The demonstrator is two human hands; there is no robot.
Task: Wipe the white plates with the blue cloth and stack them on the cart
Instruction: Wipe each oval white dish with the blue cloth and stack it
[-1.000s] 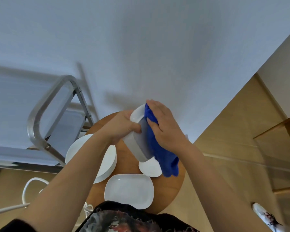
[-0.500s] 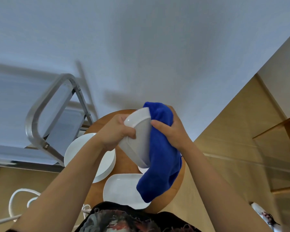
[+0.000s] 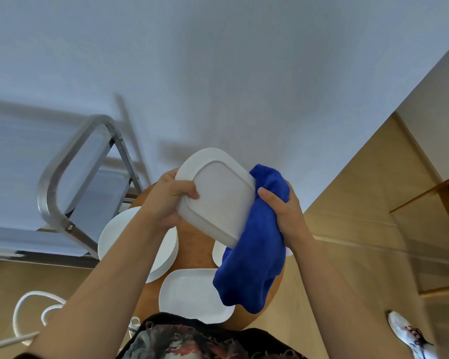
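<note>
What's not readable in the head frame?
- Held plate: its eating side faces away, only the underside shows.
- Small plate on the round table: mostly behind the blue cloth.
- Cart shelves: cut by the left edge; stacked plates unconfirmed.

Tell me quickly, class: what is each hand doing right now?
Left hand: closed on the rectangular white plate, gripping its edge, underside facing the camera.
Right hand: closed on the blue cloth, held against the plate's right edge.
</note>
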